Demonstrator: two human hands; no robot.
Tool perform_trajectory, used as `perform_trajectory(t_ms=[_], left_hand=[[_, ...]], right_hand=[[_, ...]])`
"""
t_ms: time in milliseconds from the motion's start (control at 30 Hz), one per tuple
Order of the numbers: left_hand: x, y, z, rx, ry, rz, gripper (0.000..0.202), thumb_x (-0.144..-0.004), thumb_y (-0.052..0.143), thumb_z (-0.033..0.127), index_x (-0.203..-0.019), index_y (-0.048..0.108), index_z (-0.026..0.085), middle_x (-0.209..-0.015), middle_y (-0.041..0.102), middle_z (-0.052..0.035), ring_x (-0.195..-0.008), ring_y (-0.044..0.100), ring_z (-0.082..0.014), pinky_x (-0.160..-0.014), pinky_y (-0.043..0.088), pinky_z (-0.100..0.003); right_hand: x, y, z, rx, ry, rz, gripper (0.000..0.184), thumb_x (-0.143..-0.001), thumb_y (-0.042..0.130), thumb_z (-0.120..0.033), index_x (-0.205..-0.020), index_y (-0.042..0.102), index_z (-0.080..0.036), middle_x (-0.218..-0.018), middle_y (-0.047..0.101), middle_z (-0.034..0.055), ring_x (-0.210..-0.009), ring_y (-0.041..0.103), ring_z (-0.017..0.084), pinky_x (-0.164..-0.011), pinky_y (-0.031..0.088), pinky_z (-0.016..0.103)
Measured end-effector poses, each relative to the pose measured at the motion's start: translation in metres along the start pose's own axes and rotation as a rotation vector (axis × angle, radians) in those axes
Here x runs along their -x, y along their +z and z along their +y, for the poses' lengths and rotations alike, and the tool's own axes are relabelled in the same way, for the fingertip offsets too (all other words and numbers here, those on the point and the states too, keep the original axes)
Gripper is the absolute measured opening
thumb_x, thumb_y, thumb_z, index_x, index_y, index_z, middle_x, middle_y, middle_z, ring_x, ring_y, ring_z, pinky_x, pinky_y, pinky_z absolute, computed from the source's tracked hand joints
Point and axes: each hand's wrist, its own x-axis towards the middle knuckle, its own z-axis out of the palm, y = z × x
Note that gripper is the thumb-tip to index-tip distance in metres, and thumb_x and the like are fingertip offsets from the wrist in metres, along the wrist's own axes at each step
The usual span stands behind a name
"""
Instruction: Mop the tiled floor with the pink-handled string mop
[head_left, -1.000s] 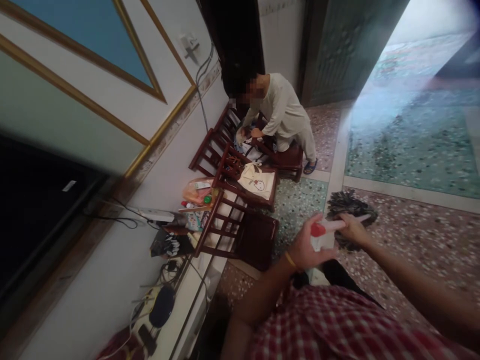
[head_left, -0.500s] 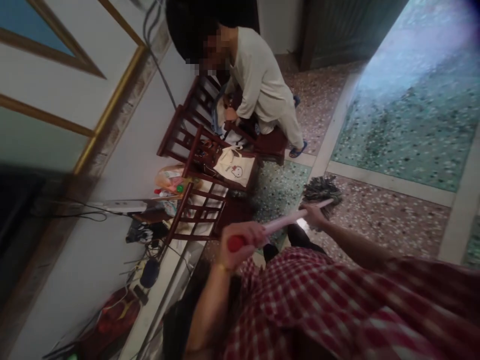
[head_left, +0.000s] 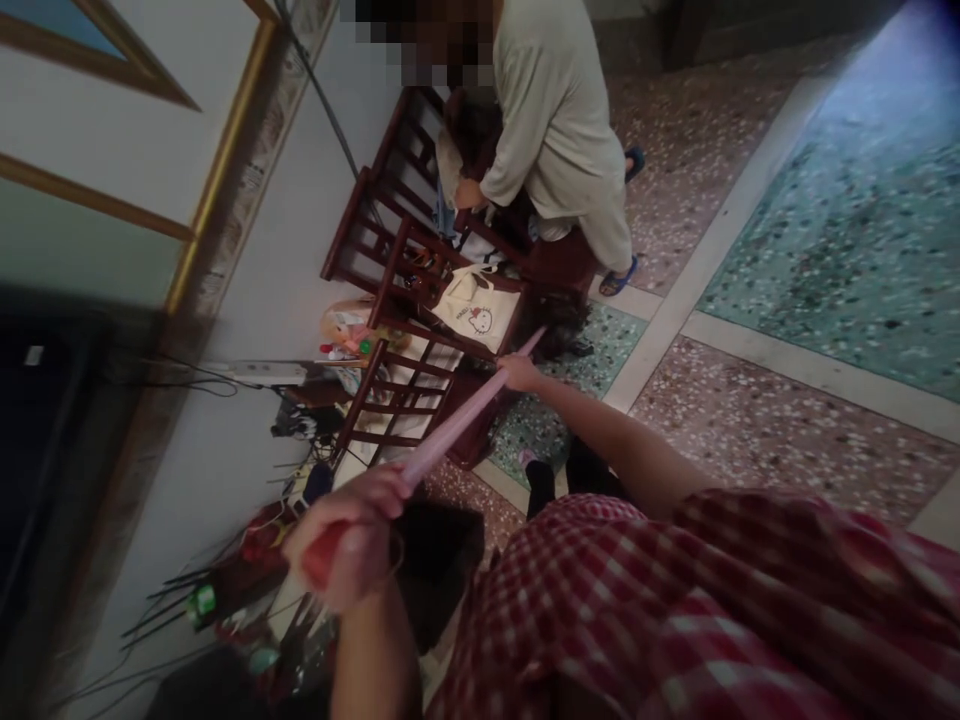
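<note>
A mop with a pale pink handle (head_left: 456, 427) slants across the view. My left hand (head_left: 351, 540) is closed round its upper end, where a red cap shows between the fingers. Farther down the shaft, my right hand (head_left: 520, 373) is wrapped round it too. The dark mop head (head_left: 559, 325) rests low by the dark red wooden chairs, partly in shadow, so its strands are hard to make out. Close to my right hand, a cream tote bag with a cat print (head_left: 480, 308) lies on a chair seat.
A person in a light long-sleeved outfit (head_left: 559, 110) leans over a chair (head_left: 559, 262) at the top. Cables and a power strip (head_left: 266, 373) run along the wall. A dark box-like object (head_left: 442, 570) stands beside my left forearm. Speckled floor tiles (head_left: 787, 430) spread to the right.
The mop head has moved left from the pinkish tile to beside the chairs. Both my hands have shifted left with the handle, still gripping it. The view has also shifted.
</note>
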Motion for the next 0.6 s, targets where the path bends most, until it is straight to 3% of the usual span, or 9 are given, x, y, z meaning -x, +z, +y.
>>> perform_trajectory(t_ms=[133, 233, 433, 533, 600], left_hand=[[-0.023, -0.037, -0.007, 0.044, 0.091, 0.054, 0.022, -0.076, 0.063, 0.036, -0.068, 0.056, 0.016, -0.049, 0.059, -0.0018, -0.043, 0.058, -0.0209, -0.052, 0.055, -0.037], [-0.018, -0.044, -0.022, 0.102, -0.038, 0.104, 0.032, -0.073, 0.066, 0.042, -0.061, 0.050, 0.017, -0.043, 0.053, 0.0004, -0.039, 0.054, -0.0186, -0.049, 0.054, -0.035], [0.052, 0.002, -0.068, 0.415, -0.402, 0.082, 0.028, -0.076, 0.070, 0.036, -0.065, 0.053, 0.016, -0.050, 0.057, -0.0006, -0.054, 0.060, -0.0164, -0.069, 0.058, -0.037], [0.086, 0.008, -0.062, 0.480, -0.459, 0.008, 0.024, -0.079, 0.068, 0.031, -0.067, 0.055, 0.016, -0.056, 0.060, -0.0025, -0.061, 0.062, -0.0175, -0.078, 0.057, -0.042], [0.103, -0.008, -0.040, 0.449, -0.430, 0.008, 0.020, -0.080, 0.068, 0.029, -0.069, 0.057, 0.016, -0.057, 0.060, -0.0034, -0.063, 0.062, -0.0189, -0.077, 0.057, -0.042]], right_hand=[[0.040, 0.008, -0.014, 0.039, 0.030, -0.052, 0.032, -0.086, 0.053, -0.014, -0.114, 0.067, -0.011, -0.118, 0.065, 0.0163, -0.117, 0.056, 0.029, -0.101, 0.044, 0.040], [0.085, 0.025, -0.003, 0.088, 0.114, -0.118, 0.031, -0.087, 0.050, -0.016, -0.114, 0.066, -0.012, -0.117, 0.065, 0.0165, -0.117, 0.057, 0.029, -0.100, 0.045, 0.041], [0.190, 0.063, 0.062, 0.153, 0.423, -0.216, 0.030, -0.091, 0.050, -0.019, -0.115, 0.067, -0.014, -0.113, 0.067, 0.0149, -0.115, 0.060, 0.027, -0.098, 0.044, 0.037], [0.221, 0.072, 0.068, 0.186, 0.481, -0.229, 0.034, -0.091, 0.051, -0.018, -0.121, 0.066, -0.017, -0.114, 0.068, 0.0129, -0.116, 0.059, 0.029, -0.100, 0.042, 0.040], [0.224, 0.078, 0.054, 0.206, 0.420, -0.234, 0.034, -0.090, 0.052, -0.018, -0.120, 0.067, -0.018, -0.116, 0.068, 0.0133, -0.116, 0.059, 0.030, -0.100, 0.042, 0.041]])
